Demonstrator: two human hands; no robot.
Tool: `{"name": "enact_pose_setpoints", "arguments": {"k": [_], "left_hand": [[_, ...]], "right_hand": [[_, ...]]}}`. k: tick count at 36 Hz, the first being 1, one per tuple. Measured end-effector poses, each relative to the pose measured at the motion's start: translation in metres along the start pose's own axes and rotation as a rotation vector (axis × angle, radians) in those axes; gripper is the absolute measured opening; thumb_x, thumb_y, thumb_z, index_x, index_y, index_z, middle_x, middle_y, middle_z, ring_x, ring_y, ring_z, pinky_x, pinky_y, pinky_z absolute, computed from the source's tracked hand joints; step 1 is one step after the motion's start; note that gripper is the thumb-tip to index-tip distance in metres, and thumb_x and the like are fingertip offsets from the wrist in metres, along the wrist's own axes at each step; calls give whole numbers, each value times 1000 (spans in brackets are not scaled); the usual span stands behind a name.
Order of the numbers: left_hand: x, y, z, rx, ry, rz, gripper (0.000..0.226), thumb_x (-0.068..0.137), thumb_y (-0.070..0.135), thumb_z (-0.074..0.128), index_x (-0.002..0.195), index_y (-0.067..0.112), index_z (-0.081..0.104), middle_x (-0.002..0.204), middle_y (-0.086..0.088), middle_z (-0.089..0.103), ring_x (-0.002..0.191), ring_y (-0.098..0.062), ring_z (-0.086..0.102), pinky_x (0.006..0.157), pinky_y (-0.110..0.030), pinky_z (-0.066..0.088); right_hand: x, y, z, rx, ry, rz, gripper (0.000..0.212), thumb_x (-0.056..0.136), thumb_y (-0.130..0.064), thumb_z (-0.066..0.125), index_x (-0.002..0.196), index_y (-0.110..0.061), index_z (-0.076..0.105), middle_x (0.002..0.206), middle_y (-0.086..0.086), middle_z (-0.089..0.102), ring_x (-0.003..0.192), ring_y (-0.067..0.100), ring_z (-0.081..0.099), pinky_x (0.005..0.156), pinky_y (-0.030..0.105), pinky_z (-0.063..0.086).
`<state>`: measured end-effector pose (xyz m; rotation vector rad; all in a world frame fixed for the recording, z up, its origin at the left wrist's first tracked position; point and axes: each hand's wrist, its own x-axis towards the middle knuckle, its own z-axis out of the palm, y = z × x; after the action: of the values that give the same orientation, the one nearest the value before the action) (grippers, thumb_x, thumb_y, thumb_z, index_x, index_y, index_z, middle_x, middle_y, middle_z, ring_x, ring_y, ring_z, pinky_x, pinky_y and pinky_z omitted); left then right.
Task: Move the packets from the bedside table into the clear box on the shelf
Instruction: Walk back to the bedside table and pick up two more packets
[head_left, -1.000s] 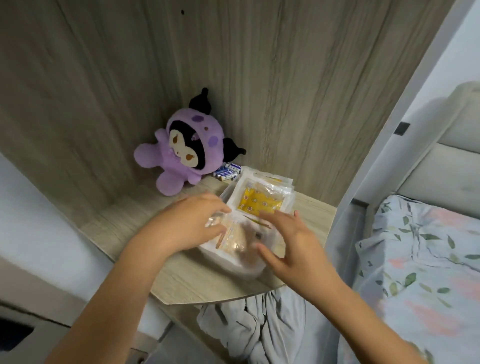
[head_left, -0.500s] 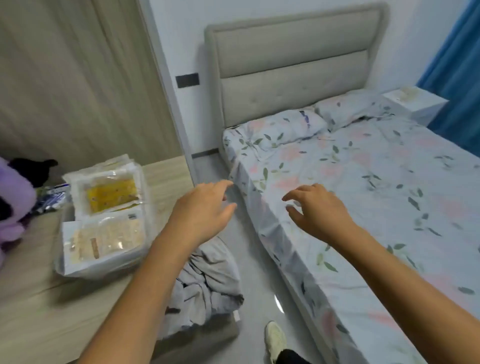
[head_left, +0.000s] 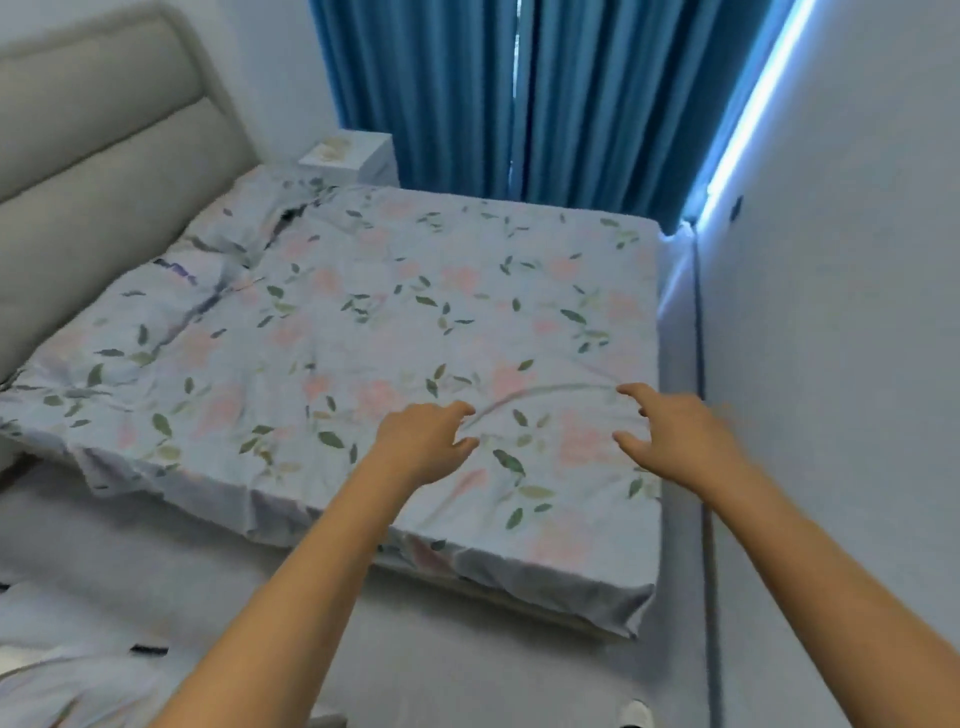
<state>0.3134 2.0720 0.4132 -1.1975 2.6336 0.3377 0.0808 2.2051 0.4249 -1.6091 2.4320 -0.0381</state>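
Note:
A white bedside table (head_left: 350, 156) stands at the far side of the bed, beside the headboard, with pale packets (head_left: 332, 148) lying on its top, blurred and small. My left hand (head_left: 423, 441) and my right hand (head_left: 675, 436) are both held out over the foot end of the bed, fingers loosely curled, holding nothing. The clear box and the shelf are out of view.
A bed with a floral sheet (head_left: 363, 338) fills the middle, its grey padded headboard (head_left: 93, 145) at the left. Blue curtains (head_left: 519, 98) hang behind it. A white wall (head_left: 841, 312) runs along the right. Grey floor (head_left: 156, 561) lies in front.
The view has swung right, from the shelf with the clear box of packets to the bed and far bedside table. Both hands left the box and now hang empty over the bed.

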Motion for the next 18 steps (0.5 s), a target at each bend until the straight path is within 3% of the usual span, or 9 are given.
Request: {"name": "enact_pose_setpoints", "arguments": {"k": [9,18], "left_hand": [[116,240,12,-13,-69,271,48,97,47,41,142,33,36,126,0,61,115,-22,56,85,-33,47],[184,360,8,-9,-40,363,51,97,49,39,145,34,28,122,0,62,108,-22,59,81,-33,48]], "right_hand": [[-51,232,-24,-11,13,257,59,89,-47,50,144,-33,33,125,-1,61,117,25,53,87,33,44],[-53,350,-49,13,-27,360,53,89,-40,50,140,-31,39,127,-3,57,120,22,48,92,33,43]]}}
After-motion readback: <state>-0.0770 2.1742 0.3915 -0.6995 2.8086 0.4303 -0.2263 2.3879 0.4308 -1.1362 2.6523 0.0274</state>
